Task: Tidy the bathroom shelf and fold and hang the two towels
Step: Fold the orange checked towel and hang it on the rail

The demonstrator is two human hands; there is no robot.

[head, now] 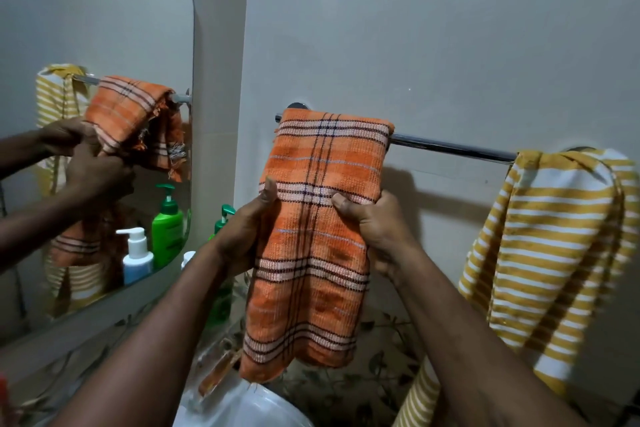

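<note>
One wide-angle view from the person's head, close to the wall, facing forward and slightly down. The towel rail runs just above the left hand and right hand; a mirror hangs left of both.

Along the towel rail, a bare stretch lay free between the orange towel and yellow striped towel; a green pump bottle crowded below its left end.

Orange towel in my left grip and right grip: orange ground, pale bands edged dark brown, thin navy lines crossing into check. Yellow towel: mustard and white stripes. Rail chrome. Bottle green, teal pump. Mirror bottle: white over blue. Wall plain cream above; lower tiles leaf print, dull green. Sink white.
</note>
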